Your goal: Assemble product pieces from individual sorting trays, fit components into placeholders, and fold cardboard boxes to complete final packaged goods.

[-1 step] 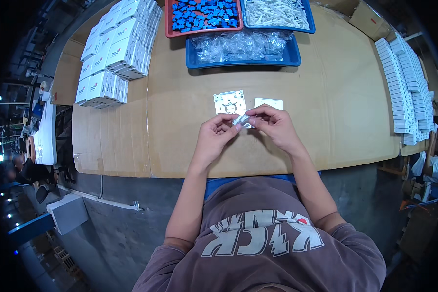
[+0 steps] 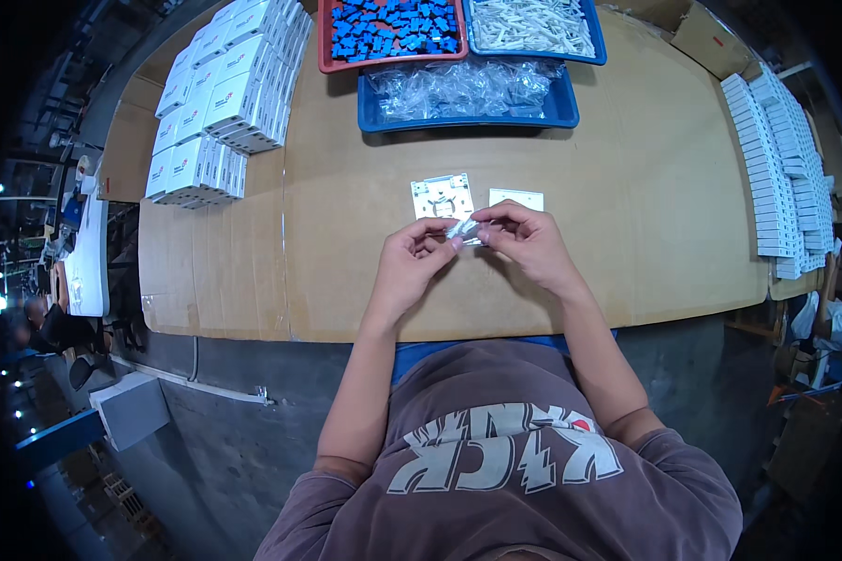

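Hands [image 2: 413,266] both pinching a small white plasticky-looking bit [image 2: 462,228] over the cardboard-covered tabletop [image 2: 346,196], flat squarish white plate [image 2: 442,194] just beyond.

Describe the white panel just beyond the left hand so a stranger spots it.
On the brown cardboard-covered table, find the blue tray of clear plastic. Nearer the person, just beyond the left hand, lies the white squarish panel. Dark ring-like detail marks its middle, unlike the plainer white piece to its right.
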Tool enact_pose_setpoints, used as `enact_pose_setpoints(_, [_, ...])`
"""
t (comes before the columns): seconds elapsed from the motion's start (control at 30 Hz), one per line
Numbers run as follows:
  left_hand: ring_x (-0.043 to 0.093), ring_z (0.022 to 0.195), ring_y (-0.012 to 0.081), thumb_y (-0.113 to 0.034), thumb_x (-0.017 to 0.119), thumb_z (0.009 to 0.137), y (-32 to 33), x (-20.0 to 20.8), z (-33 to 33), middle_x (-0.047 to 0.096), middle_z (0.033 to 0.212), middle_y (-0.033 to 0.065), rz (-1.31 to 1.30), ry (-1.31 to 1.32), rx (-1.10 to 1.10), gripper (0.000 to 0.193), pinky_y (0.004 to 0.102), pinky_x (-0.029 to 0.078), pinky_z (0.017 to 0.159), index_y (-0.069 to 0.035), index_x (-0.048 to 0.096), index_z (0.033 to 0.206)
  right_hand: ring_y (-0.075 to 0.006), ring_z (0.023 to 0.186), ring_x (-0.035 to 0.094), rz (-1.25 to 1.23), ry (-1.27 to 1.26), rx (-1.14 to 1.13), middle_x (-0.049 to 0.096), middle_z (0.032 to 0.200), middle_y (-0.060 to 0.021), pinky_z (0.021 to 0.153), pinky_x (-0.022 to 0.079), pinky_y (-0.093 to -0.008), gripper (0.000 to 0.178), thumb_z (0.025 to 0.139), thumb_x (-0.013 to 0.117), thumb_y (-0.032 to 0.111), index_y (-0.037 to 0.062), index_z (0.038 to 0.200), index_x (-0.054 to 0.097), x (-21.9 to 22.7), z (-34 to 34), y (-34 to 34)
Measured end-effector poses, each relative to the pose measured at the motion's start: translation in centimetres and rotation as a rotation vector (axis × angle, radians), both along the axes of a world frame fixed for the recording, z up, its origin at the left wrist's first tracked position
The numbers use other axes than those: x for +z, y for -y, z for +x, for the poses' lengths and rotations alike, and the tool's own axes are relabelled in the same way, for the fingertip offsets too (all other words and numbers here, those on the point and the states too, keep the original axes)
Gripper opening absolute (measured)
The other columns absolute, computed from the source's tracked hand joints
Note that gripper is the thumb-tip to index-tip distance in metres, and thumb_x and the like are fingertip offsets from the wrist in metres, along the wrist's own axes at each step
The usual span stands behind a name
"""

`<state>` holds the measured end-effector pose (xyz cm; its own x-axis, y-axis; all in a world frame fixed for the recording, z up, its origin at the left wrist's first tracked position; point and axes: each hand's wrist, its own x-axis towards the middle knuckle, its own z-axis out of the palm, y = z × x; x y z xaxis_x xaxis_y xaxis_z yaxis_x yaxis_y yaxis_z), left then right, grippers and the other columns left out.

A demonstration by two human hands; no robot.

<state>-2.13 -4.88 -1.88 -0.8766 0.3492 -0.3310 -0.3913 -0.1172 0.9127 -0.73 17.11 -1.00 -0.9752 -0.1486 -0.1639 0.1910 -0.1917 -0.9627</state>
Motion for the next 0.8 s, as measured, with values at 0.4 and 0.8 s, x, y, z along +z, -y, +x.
enact_pose_setpoints(0.4, [0.063, 0.08, 0.0172, -0.012, 0.076, 0.094, 0.8, 0.9, -3.9, 0.073, 0.096, 0.0055, -0.511, -0.578, 0.006, 0.02, 0.0327, 0.052, 0.078, -0.003, 0.078, 0.112, -0.0142, 0.093, 0.066, 0.373, -0.247, -0.093, 0.072, 0.099, -0.0049, 0.083, 0.052, -0.028, 0.017, 0.096, 0.072, 0.003, 0.0005, 0.111, 0.076, -1.6, -3.8, 1.5])
enact_pose_setpoints(0.8, [0.066, 0.087, 0.021, -0.017, 0.077, 0.089, 1.2, -0.4, -4.4, 0.073, 0.093, 0.0017, -0.855, -0.94, 0.015, 0.011, 0.0385, 0.045, 0.091, -0.011, 0.08, 0.098, -0.0262, 0.098, 0.063, 0.904, -0.727, -0.149, 0.069, 0.101, -0.0054, 0.083, 0.046, -0.0391, 0.009, 0.087, 0.074, 0.006, 0.0075, 0.096, 0.074, -2.6, -3.6, 2.4])
